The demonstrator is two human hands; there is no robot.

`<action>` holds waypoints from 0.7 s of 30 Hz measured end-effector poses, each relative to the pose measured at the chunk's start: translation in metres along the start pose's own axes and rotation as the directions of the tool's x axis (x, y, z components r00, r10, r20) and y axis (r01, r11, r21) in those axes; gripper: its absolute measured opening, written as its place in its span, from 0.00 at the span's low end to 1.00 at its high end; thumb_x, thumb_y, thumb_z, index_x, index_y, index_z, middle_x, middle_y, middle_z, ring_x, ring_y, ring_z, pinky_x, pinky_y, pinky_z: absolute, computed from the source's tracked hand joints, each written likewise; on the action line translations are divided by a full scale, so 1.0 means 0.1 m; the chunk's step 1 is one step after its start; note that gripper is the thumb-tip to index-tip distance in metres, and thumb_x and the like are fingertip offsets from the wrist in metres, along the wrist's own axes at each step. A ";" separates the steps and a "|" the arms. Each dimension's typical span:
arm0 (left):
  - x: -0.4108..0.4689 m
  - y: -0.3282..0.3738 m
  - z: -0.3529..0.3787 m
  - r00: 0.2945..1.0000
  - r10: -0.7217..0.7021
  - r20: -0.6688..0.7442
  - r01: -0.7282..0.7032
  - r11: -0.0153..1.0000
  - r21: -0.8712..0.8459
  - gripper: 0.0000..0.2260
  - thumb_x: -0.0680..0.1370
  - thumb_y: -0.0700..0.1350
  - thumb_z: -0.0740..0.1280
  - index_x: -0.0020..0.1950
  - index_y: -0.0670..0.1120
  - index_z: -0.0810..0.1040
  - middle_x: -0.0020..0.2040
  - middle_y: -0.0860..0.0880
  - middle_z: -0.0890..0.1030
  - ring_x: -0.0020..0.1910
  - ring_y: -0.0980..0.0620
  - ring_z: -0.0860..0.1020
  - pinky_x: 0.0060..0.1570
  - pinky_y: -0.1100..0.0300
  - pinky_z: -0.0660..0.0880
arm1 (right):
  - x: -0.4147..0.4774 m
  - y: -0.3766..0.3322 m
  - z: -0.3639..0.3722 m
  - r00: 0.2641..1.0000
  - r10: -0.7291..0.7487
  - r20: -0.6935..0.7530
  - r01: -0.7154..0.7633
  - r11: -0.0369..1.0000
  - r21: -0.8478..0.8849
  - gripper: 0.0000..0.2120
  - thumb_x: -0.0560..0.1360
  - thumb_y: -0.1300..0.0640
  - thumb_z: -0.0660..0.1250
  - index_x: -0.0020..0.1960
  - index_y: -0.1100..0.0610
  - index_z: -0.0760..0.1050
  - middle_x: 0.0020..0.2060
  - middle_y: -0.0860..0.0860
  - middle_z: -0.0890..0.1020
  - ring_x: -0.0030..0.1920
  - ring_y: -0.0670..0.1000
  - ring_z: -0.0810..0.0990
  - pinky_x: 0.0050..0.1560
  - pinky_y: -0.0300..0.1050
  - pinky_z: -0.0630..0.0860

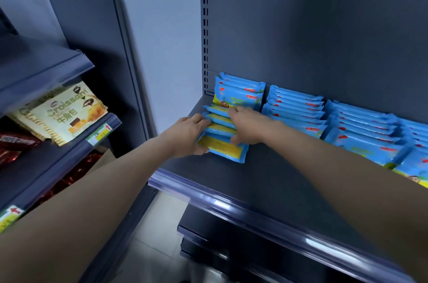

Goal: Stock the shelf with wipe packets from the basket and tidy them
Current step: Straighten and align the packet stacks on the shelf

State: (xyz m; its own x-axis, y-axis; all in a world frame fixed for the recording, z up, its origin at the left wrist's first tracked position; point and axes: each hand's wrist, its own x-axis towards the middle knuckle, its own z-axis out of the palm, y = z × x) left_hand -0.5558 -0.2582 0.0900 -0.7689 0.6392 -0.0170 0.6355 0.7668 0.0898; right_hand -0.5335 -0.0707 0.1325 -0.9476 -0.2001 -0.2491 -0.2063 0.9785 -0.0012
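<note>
Both your hands are on the leftmost row of wipe packets at the left end of the shelf. Your left hand presses against the row's left side, fingers curled, thumb under the front packet near its left corner. Your right hand lies over the row's right side, fingers spread and bent down onto the packets, thumb against the front one. Between them, the two hands squeeze the row rather than lift it.

These packets sit near the shelf's back left corner, stacked front to back, their yellow faces turned up toward you. Behind them, a few packets stand upright against the back panel. To the right, more rows of blue packets run along the back edge toward the right end, leaning back in neat lines. The front part of the shelf is bare down to its glossy front rail.

On the neighbouring shelf to the left lie croissant bags and red wrappers.
</note>
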 end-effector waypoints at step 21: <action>0.79 -0.16 -0.26 0.992 -0.116 0.054 0.126 0.822 -0.555 0.46 0.71 0.50 0.73 0.77 0.46 0.44 0.72 0.46 0.60 0.64 0.47 0.73 0.64 0.47 0.70 | 0.38 0.39 -0.49 0.966 0.247 -0.077 -0.238 0.964 0.118 0.13 0.74 0.47 0.67 0.48 0.57 0.71 0.50 0.56 0.73 0.53 0.56 0.73 0.50 0.48 0.71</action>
State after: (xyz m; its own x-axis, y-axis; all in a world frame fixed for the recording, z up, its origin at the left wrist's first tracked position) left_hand -0.6288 -0.2216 0.1128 -0.8324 0.5482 -0.0808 0.3865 0.6790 0.6242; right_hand -0.5898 -0.0429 0.1707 -0.9850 0.0450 -0.1665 0.0551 0.9969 -0.0566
